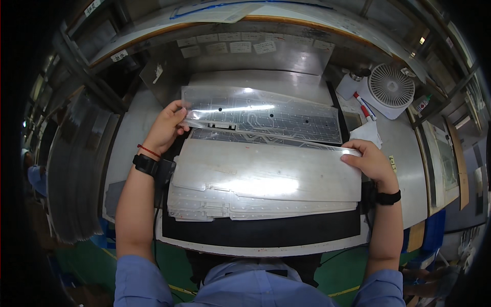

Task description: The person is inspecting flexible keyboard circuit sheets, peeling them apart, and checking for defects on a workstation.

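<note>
My left hand (169, 124) pinches the left end of a see-through film sheet with printed circuit lines (286, 113), which lies slightly tilted and has a few black dots. Nearer to me is a stack of similar long sheets (204, 209), topped by a smooth, pale silvery sheet (245, 166). At that top sheet's far right corner, my right hand (369, 161) has thumb and fingers closed on the edge. Part of another circuit-printed sheet shows between the held film and the pale sheet. The stack rests on a black mat (255, 233).
A white fan (391, 85), a white bottle (349, 84) and a red-and-white marker (363, 108) stand or lie at the back right. Behind the sheets rises a metal panel (255, 62) under a shelf (296, 24). Tall stacked sheets (76, 169) are at the left.
</note>
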Demonstrator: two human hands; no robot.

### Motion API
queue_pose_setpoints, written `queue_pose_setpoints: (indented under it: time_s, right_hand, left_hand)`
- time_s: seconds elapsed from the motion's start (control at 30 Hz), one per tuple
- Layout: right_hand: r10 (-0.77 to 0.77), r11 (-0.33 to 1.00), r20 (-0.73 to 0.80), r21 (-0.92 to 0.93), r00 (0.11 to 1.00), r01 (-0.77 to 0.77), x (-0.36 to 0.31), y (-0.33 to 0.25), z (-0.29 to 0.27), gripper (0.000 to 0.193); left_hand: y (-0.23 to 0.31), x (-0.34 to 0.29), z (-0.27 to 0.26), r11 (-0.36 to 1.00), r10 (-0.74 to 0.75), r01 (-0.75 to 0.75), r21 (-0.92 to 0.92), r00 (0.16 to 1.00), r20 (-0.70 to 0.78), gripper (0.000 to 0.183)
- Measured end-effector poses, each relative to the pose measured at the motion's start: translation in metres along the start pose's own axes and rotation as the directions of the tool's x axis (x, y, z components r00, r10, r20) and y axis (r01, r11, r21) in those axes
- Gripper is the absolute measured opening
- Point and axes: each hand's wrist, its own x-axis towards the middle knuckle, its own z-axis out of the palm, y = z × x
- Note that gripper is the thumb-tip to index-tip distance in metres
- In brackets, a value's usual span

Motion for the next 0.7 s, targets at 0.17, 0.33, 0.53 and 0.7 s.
queue_pose_setpoints:
  time_s: [0.17,0.33,0.53,0.7]
  right_hand:
    - [-0.089,0.994,-0.073,0.062,0.993,0.094,0.001,0.0,0.001,0.017]
    - [-0.149,0.963,-0.204,0.194,0.968,0.189,0.003,0.008,0.002,0.013]
    - [-0.167,0.956,-0.259,0.192,0.951,0.22,0.006,0.012,0.002,0.011]
    - [-0.157,0.96,-0.292,0.178,0.943,0.214,0.008,0.011,0.003,0.01]
  left_hand:
    - [0.0,0.002,-0.008,0.996,0.013,-0.017,-0.089,0.999,-0.038,0.033]
    - [0.009,-0.003,0.013,0.982,0.015,-0.04,-0.184,0.991,-0.134,0.048]
    - [0.007,-0.006,0.004,0.996,-0.055,0.066,-0.066,0.986,0.159,0.045]
    - [0.005,-0.005,-0.003,0.995,-0.077,0.092,-0.039,0.953,0.293,0.031]
